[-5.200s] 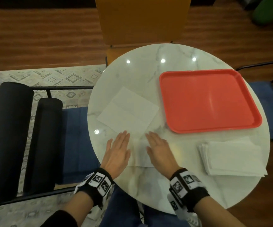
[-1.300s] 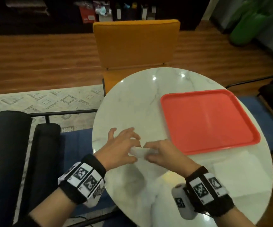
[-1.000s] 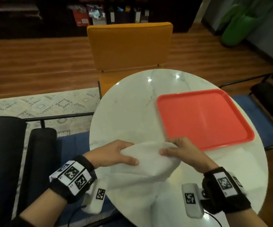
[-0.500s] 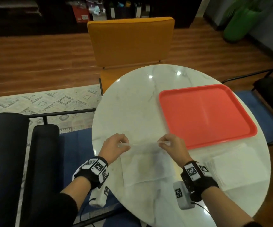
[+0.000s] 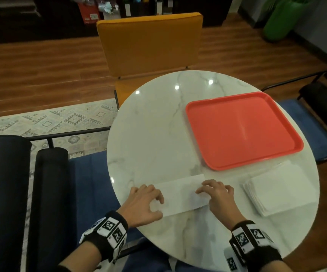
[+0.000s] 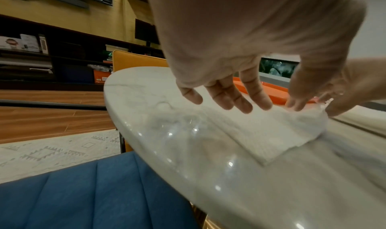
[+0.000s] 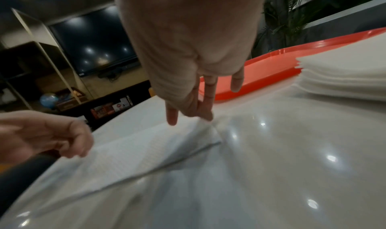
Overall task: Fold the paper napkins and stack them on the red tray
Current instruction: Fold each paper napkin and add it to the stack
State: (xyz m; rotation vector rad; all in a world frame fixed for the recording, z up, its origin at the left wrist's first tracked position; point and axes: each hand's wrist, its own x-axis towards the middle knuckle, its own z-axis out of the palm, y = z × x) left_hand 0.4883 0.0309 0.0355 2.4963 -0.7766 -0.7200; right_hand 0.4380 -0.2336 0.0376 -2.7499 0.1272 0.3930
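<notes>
My left hand (image 5: 144, 202) sits on the left end of the folded napkin (image 5: 180, 193), fingers loosely bent, tips on the paper, not gripping. Napkin lies flat as a long strip on the marble table (image 5: 154, 138) btwn both hands. Right hand (image 5: 218, 195) on its right end, fingers spread & relaxed, tips touching. Red tray (image 5: 243, 128) just beyond; napkin stack (image 5: 280, 189) right of my right hand.
</notes>
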